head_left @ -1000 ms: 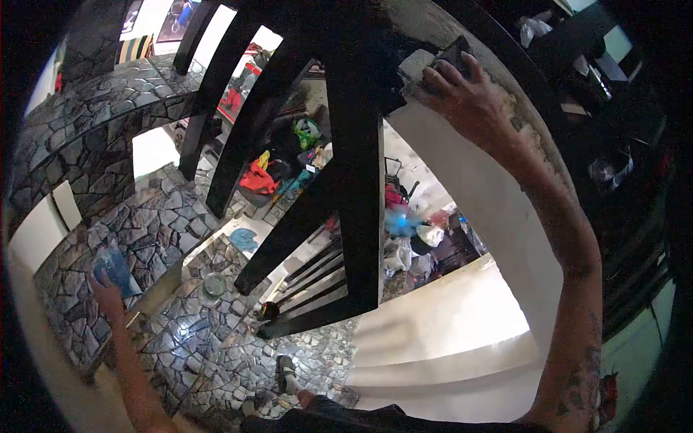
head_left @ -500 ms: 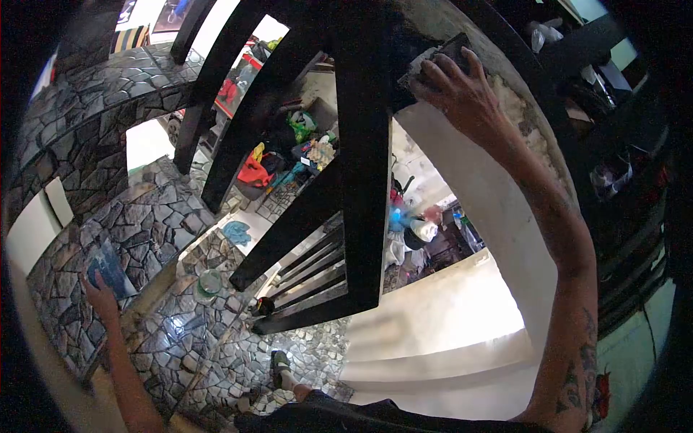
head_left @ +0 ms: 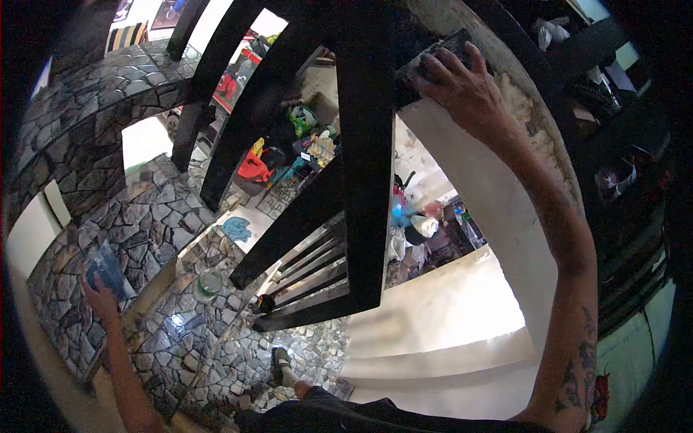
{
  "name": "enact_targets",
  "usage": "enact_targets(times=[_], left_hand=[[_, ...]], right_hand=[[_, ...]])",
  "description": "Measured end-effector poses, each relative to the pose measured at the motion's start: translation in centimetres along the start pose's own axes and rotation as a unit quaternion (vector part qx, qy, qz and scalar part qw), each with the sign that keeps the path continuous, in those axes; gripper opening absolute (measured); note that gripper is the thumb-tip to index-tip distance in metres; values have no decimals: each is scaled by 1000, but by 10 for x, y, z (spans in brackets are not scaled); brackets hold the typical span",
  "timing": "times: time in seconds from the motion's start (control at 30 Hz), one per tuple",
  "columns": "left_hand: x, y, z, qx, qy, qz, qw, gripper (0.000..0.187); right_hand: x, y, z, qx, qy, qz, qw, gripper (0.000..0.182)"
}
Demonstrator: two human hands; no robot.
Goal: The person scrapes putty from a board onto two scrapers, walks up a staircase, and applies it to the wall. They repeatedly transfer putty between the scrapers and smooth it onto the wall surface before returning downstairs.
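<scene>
My right hand (head_left: 462, 86) is raised at the top, its fingers curled over a dark rectangular block (head_left: 451, 49) that lies against the black-painted part of the wall top. Its palm and the underside of the block are hidden. Low at the left, my left hand (head_left: 102, 297) has its fingers on the near edge of a flat blue-grey rectangular plate (head_left: 115, 270), smeared with lighter streaks. Behind the plate is a surface of irregular grey stone tiles (head_left: 148, 216). Black slatted railing posts (head_left: 364, 159) stand between my two hands.
A clear round container (head_left: 208, 285) rests on the stone-tiled steps, with a blue cloth (head_left: 236, 229) beyond it. Through the railing show a red bag (head_left: 253, 169) and piled household items. My foot (head_left: 281, 364) stands below. A pale curved wall (head_left: 491, 209) runs down at the right.
My right hand and the dark block shift very slightly at the wall top. My left hand and the plate stay nearly in place. The view tilts a little.
</scene>
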State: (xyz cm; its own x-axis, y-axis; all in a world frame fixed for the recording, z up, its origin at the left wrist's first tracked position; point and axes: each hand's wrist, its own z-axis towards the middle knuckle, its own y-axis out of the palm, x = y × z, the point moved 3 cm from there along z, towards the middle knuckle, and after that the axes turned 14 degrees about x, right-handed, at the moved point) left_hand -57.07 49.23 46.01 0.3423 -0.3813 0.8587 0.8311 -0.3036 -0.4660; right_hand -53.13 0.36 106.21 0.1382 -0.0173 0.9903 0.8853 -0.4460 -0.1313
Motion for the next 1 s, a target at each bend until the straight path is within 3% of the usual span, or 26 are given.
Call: enact_targets(times=[0.1, 0.17, 0.3, 0.47, 0.63, 0.77, 0.9, 1.0], left_hand=[[-58, 26, 11, -23, 75, 114, 990, 64], [-115, 56, 22, -67, 156, 325, 930, 65], [-96, 47, 24, -62, 4, 126, 990, 67], [-54, 27, 11, -16, 14, 98, 995, 66], [-24, 3, 14, -46, 90, -12, 995, 62], [-50, 27, 15, 39, 134, 70, 988, 61], [-59, 34, 15, 24, 169, 272, 947, 64], [-79, 46, 20, 111, 230, 310, 916, 67]], right_hand=[[-7, -12, 0, -7, -1, -10, 1000, 49], [-9, -16, -3, -13, 0, -17, 1000, 50], [-15, -20, -9, -22, 18, -14, 1000, 51], [-18, -19, -19, -33, 31, -16, 999, 51], [-20, -26, -29, -55, 36, -14, 998, 52], [-20, -33, -39, -64, 40, -10, 997, 55], [-21, -40, -49, -67, 49, 3, 996, 57], [-23, -48, -58, -87, 54, -3, 995, 58]])
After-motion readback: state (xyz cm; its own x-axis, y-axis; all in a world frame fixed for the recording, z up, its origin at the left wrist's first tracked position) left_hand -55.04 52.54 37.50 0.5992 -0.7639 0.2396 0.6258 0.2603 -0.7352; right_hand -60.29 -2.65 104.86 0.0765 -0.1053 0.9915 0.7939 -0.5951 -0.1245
